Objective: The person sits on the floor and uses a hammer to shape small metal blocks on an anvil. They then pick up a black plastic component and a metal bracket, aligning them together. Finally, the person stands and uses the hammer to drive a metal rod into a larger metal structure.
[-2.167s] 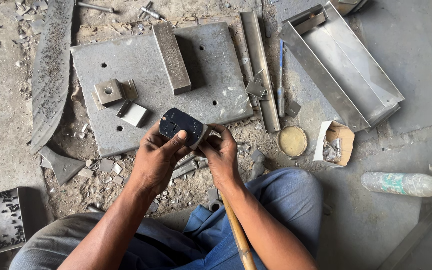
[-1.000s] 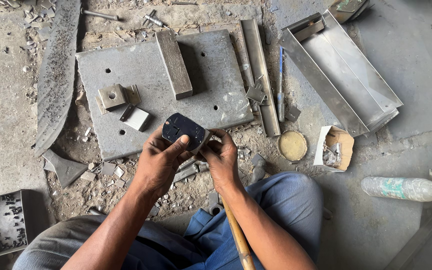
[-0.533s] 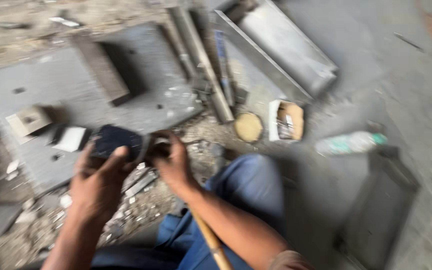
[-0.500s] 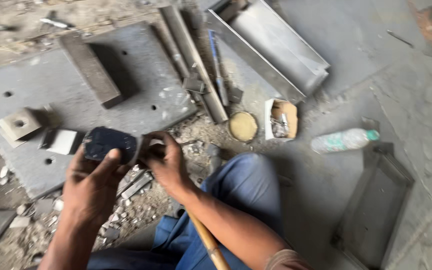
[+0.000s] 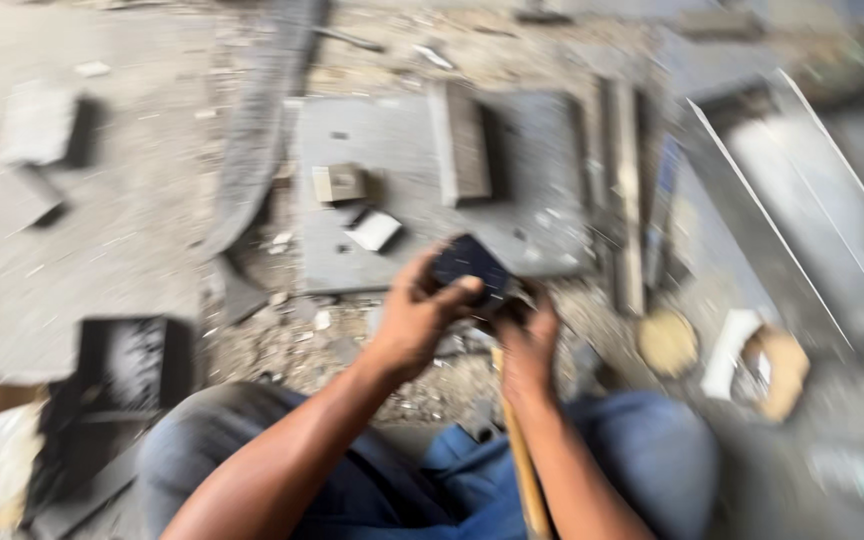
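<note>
The picture is blurred by camera motion. My left hand (image 5: 414, 315) holds a small dark rectangular metal piece (image 5: 467, 265) from the left, just above the near edge of a grey steel plate (image 5: 542, 190). My right hand (image 5: 529, 335) is closed against the piece's right side; what its fingers grip is hidden. A wooden handle (image 5: 522, 470) runs down between my knees under the right wrist.
On the plate lie a long steel block (image 5: 460, 140), a small square block (image 5: 340, 183) and a pale piece (image 5: 374, 230). A metal tray (image 5: 832, 230) stands at the right, a round disc (image 5: 667, 342) and small open box (image 5: 764, 365) near it. A dark box (image 5: 132, 365) sits left.
The camera has swung sharply left and the view has blurred. Both hands stay together on the dark piece in front of the plate.
</note>
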